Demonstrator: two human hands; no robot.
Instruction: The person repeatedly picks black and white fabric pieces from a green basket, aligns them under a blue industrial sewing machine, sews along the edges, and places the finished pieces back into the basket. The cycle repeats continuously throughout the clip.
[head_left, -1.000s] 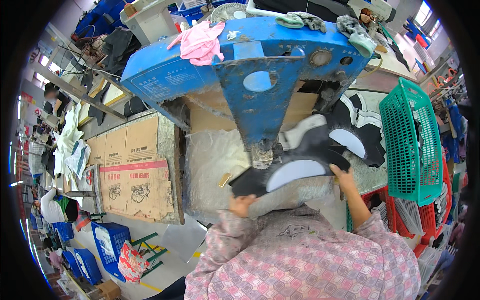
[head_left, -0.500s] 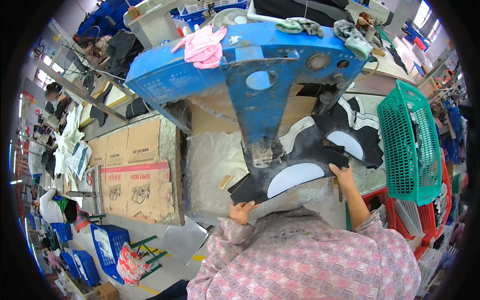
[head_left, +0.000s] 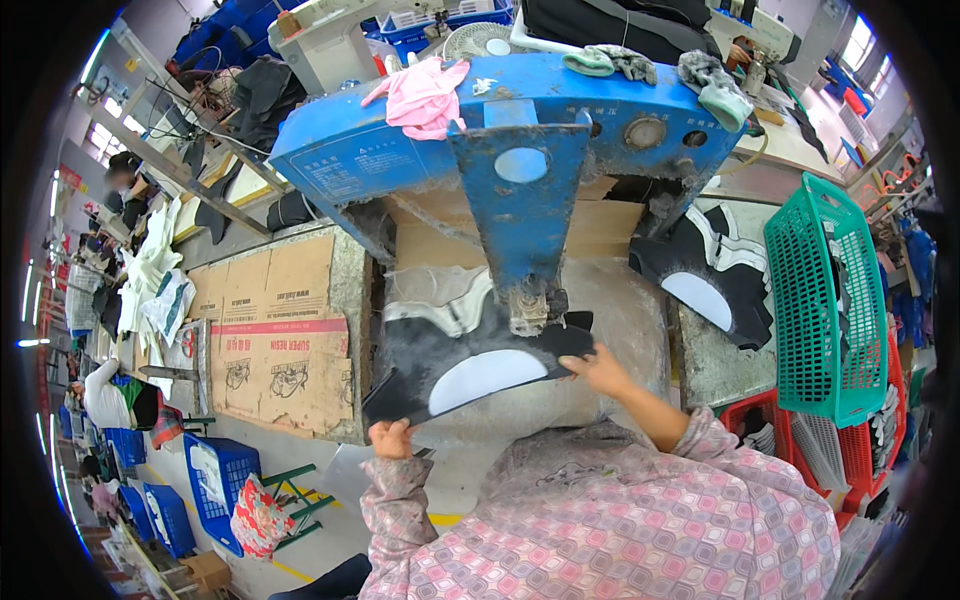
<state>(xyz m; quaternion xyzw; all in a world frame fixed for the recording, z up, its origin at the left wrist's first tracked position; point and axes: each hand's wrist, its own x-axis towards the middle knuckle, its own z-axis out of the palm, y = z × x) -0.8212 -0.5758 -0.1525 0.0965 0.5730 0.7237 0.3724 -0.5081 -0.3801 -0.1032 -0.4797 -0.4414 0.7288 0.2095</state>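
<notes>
A black, flat, flexible piece [head_left: 432, 352] with a white half-moon patch [head_left: 488, 382] and a pale, scalloped far edge lies spread across the bed [head_left: 627, 318] of a blue machine. My left hand [head_left: 391, 438] is closed on its near left corner. My right hand [head_left: 598, 372] pinches its right end, thumb and fingers together. The machine's metal head [head_left: 528, 308] stands over the right part of the piece, hiding some of it. Whether the head touches it, I cannot tell. A similar black piece [head_left: 700, 275] with a white patch rests on the surface to the right.
A green plastic basket [head_left: 826, 390] stands at the right, above red baskets [head_left: 868, 448]. Flattened cardboard [head_left: 275, 370] covers the left worktable. A pink cloth [head_left: 425, 98] and grey-green gloves [head_left: 712, 88] lie on the machine's top. Blue crates [head_left: 222, 485] are on the floor.
Both my hands have moved left, carrying the black piece left along the bed beneath the head. A small tan strip on the bed is now hidden. The view has shifted slightly.
</notes>
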